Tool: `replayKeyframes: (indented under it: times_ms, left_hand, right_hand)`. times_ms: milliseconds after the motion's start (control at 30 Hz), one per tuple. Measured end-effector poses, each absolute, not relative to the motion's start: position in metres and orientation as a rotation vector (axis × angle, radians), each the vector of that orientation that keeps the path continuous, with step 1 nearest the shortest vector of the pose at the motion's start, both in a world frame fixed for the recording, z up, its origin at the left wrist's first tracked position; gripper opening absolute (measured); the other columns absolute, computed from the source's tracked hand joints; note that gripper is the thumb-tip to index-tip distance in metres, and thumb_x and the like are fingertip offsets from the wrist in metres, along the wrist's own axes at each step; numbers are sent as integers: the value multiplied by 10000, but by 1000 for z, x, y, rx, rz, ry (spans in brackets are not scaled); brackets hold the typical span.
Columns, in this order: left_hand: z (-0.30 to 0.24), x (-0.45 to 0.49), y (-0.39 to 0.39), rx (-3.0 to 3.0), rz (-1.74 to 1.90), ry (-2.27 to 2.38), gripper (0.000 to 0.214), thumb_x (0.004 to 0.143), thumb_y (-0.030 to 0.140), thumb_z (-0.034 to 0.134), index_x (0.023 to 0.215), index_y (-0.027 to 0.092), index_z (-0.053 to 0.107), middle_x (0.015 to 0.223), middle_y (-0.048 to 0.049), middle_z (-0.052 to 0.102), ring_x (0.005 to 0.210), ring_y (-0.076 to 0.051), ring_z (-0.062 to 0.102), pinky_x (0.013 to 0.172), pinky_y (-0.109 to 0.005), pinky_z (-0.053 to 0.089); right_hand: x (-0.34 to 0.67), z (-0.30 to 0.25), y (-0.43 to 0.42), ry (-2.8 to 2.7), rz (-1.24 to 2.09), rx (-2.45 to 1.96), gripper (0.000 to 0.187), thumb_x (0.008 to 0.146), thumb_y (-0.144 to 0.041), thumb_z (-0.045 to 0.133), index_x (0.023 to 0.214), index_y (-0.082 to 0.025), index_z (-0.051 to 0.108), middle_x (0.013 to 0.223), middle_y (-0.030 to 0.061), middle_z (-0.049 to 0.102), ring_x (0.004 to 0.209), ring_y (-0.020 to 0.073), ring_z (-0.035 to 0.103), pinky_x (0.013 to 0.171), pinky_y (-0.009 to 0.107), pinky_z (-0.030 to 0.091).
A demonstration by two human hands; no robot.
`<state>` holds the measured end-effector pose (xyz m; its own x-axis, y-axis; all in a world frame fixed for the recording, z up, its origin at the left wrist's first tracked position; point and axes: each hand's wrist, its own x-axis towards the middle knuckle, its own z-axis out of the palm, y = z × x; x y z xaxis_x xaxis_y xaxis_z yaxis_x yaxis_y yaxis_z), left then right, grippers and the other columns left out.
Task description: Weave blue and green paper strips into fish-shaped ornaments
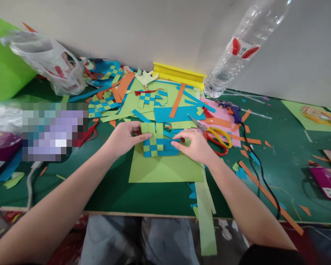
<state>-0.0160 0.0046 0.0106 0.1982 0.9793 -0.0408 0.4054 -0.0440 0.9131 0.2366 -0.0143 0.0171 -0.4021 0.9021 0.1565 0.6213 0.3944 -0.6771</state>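
Observation:
A small weave of blue and light-green paper strips (pixel 157 144) lies on a light-green sheet (pixel 165 167) in the middle of the green table. My left hand (pixel 124 137) presses on the weave's left edge, thumb and fingers pinched on the green strips. My right hand (pixel 194 145) grips the right end of a blue strip in the weave, fingers closed. Both forearms reach in from the near edge.
Red-and-yellow scissors (pixel 216 138) lie just right of my right hand. A glue gun (pixel 233 110) with a black cord, a clear plastic bottle (pixel 242 48), a plastic bag (pixel 46 60), finished woven pieces (pixel 102 105) and loose paper strips crowd the table. Purple boxes (pixel 327 182) sit at both sides.

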Motion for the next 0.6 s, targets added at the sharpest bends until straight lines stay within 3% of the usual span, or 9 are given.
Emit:
replayKeyframes:
  times_ms: [233,433,600]
  left_hand:
    - [13,-16,6,1827,765,1362,271,757,461,698,770,194,654,756,-26,697,696,-187,628,687,-327,501]
    - [13,-17,6,1912,760,1334,245,771,469,692,801,226,689,824,-32,714,753,-195,645,690,-312,508]
    - [14,-17,6,1928,739,1345,278,768,502,686,811,227,692,812,-29,706,731,-196,635,671,-319,498]
  right_hand:
    - [238,16,-14,-2194,752,-1306,172,862,-381,632,881,-226,704,867,10,703,813,167,613,861,369,410]
    - [237,22,-13,-2078,855,-1269,271,909,-442,548,881,-217,696,923,29,715,816,167,620,761,315,464]
    - [245,16,-5,-2065,558,-1324,246,896,-419,578,927,-204,694,925,47,714,798,174,600,801,356,461]
